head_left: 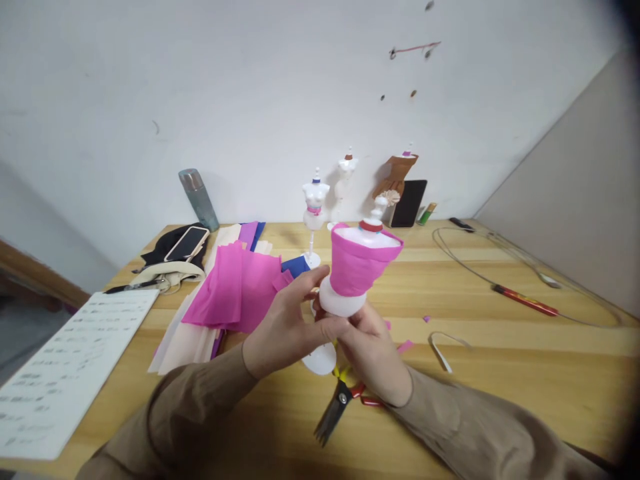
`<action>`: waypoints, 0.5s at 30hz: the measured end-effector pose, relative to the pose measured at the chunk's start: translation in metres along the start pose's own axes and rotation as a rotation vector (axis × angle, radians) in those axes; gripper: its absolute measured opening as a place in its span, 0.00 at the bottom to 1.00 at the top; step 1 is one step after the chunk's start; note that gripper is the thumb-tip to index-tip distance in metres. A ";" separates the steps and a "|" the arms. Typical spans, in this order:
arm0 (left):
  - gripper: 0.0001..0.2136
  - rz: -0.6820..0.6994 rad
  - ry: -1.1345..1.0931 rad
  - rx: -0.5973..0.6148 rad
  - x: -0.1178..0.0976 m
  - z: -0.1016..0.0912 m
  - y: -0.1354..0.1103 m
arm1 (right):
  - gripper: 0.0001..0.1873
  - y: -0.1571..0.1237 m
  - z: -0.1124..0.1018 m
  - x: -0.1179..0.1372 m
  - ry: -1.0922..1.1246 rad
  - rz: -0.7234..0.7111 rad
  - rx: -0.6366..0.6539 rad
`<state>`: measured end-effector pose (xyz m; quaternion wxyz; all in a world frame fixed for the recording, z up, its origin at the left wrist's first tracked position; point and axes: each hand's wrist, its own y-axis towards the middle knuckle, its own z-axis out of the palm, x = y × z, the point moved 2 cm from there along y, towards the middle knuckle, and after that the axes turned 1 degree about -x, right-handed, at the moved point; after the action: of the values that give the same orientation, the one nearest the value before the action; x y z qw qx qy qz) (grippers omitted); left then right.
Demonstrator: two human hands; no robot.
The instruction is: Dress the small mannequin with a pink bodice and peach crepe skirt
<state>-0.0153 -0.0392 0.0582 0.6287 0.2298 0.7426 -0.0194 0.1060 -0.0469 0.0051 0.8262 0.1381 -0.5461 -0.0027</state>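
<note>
Both hands hold a small white dress-form mannequin (344,301) above the table, tilted a little to the right. Pink fabric (359,265) wraps its torso, with the upper edge standing away from the shoulders, and a red band (371,227) circles its neck. My left hand (290,323) grips the lower body from the left, its thumb across the front below the hips. From below and the right, my right hand (375,350) closes around the same part; some of its fingers are hidden. Under the right hand lie scissors (343,398) with red and yellow handles, partly covered.
Pink fabric pieces (235,287) lie over pale sheets at left, near a phone (187,244), bottle (199,199) and written sheet (75,367). Behind stand other mannequins (316,197), one in brown (399,172). A corded red tool (525,300) and white strip (440,353) lie right.
</note>
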 end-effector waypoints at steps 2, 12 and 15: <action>0.20 -0.031 -0.135 0.063 0.002 0.000 0.001 | 0.19 0.000 0.001 -0.002 0.005 0.032 0.023; 0.17 -0.188 -0.378 0.137 0.020 -0.004 0.006 | 0.15 0.010 0.000 -0.002 -0.156 0.067 0.178; 0.16 -0.179 -0.387 0.145 0.018 -0.003 0.005 | 0.12 0.011 0.001 0.001 -0.188 0.048 0.223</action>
<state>-0.0183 -0.0275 0.0433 0.7372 0.1997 0.6222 -0.1719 0.1040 -0.0364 0.0086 0.7509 0.2151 -0.6210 0.0649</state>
